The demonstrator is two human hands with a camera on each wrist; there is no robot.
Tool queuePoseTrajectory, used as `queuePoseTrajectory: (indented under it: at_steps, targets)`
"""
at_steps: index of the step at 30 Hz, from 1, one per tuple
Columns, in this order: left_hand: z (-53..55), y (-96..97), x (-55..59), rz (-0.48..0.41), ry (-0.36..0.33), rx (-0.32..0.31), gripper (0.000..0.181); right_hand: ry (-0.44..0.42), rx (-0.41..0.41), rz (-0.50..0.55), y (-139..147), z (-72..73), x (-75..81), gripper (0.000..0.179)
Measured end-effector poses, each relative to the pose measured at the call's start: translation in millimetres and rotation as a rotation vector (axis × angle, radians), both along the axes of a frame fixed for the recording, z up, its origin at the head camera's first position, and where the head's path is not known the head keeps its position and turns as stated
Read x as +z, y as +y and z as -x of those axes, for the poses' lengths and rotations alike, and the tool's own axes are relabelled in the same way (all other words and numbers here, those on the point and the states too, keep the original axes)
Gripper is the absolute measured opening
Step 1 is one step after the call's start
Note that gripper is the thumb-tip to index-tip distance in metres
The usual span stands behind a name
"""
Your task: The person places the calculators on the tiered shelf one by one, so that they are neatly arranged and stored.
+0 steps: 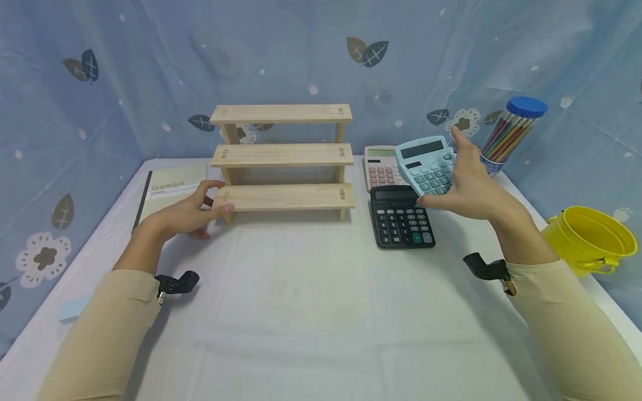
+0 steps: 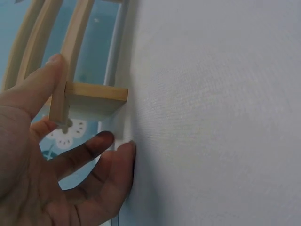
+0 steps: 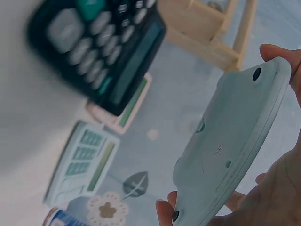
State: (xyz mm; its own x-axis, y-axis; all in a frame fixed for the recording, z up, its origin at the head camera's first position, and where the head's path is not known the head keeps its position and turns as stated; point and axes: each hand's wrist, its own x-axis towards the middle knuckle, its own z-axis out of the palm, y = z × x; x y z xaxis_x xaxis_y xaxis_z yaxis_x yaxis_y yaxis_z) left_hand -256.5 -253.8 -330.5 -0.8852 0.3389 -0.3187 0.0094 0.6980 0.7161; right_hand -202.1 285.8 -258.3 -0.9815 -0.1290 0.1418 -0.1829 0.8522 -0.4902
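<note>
My left hand (image 1: 183,214) grips the left end of the lowest board of a three-step wooden shelf (image 1: 286,196). In the left wrist view its thumb lies against the board (image 2: 77,33) while the lower fingers are loosely bent below. My right hand (image 1: 473,186) holds a light blue calculator (image 1: 426,164) by its edges, thumb at one end and fingers at the other. That calculator is raised and tilted, and its back (image 3: 230,136) faces the right wrist camera. Beneath it lie a black calculator (image 1: 398,225) and a pink-and-white calculator (image 1: 379,159).
Another light blue calculator (image 3: 84,162) appears in the right wrist view. A blue-lidded holder of pencils (image 1: 511,131) and a yellow bucket (image 1: 587,239) stand at the right. A Gambit notebook (image 1: 165,186) lies left of the shelf; a pale blue block (image 1: 73,309) sits nearer, beside the sleeve.
</note>
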Motion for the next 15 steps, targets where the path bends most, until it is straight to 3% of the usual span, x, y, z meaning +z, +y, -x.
queuePoseTrajectory:
  at_steps: [5, 15]
  targets:
    - [-3.6, 5.0, -4.9, -0.037, 0.010, -0.037, 0.085, 0.006, 0.028, 0.010, -15, 8.7, 8.8, 0.139]
    - [-6.2, 5.5, -2.6, -0.022, -0.017, -0.021, 0.091, 0.044, 0.067, 0.025, -43, 21.8, 15.4, 0.135]
